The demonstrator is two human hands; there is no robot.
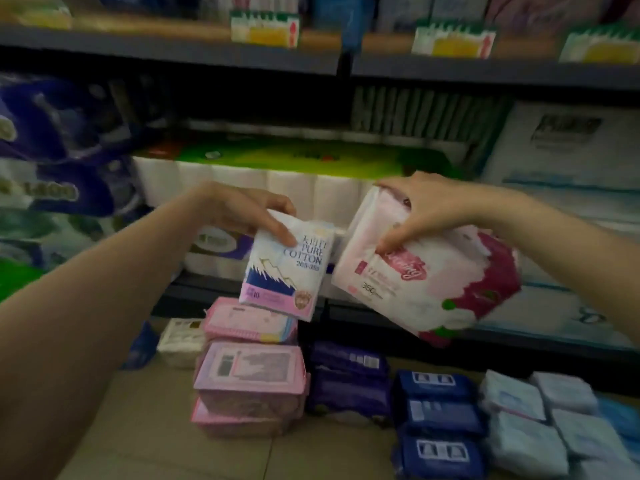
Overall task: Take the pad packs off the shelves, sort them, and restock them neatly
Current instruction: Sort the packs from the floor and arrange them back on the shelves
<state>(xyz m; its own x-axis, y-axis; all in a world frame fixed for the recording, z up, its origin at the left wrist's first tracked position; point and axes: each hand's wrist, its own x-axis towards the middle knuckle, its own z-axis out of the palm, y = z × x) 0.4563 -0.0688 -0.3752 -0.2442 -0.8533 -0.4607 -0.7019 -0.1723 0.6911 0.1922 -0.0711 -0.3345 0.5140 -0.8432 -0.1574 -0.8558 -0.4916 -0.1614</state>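
On the tiled floor (145, 441) nearest the camera lie sorted pad packs: three dark blue packs (438, 420) in a row running away from the viewer, soft pale packs (540, 424) in crinkled film to their right, a purple stack (348, 379) beside the blue, and a pink stack (251, 382) of glossy flat rectangles piled several high, with a small white pack (181, 341) at its far left. Above these, both bare forearms reach forward and inward. The left hand (242, 211) pinches the top corner of a slim white pack (289, 271), thumb on its printed face, fingers curled behind; the pack hangs tilted, with a blue mountain design and a pink band at the bottom. The right hand (422, 209) grips a larger, puffy pink pack (426, 275) from above, thumb pressing the front, fingers wrapped over the top edge; it tilts down to the right, its plastic wrinkled, with a magenta pattern on its lower right part. The two held packs hang just beside each other. Behind them, the lower shelf (433, 317) holds white tissue rolls (277, 188) under green wrap, blue bundles (62, 140) at the left and a pale box (568, 147) at the right. The top shelf (166, 57) carries blurred small boxes (265, 29).
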